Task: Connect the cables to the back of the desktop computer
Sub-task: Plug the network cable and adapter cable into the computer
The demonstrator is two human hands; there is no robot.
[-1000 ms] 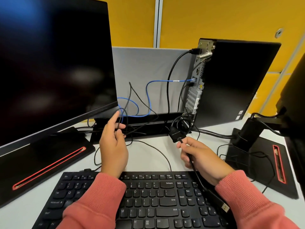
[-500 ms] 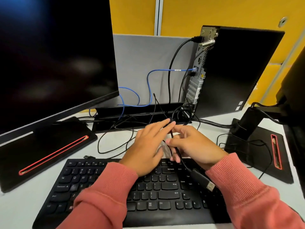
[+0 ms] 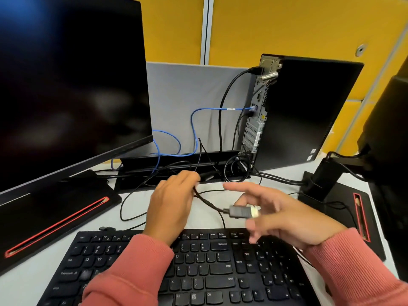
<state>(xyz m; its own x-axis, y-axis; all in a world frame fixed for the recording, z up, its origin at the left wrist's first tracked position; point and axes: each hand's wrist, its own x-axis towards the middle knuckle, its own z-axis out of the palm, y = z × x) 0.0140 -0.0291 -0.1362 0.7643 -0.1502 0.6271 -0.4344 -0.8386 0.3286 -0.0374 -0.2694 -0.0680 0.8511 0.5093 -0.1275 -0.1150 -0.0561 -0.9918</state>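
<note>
Black cable (image 3: 207, 200) in left hand (image 3: 171, 202), blurred plug (image 3: 241, 212) seemingly at right hand (image 3: 284, 215).

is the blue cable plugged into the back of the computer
Yes, the blue cable ends in a port on the computer rear panel.

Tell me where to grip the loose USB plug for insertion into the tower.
Likely pinch the grey plug housing on its flat sides from its cable end, leaving the pale tip, now pointing right at the right hand, free. The left hand holds its cable.
</note>
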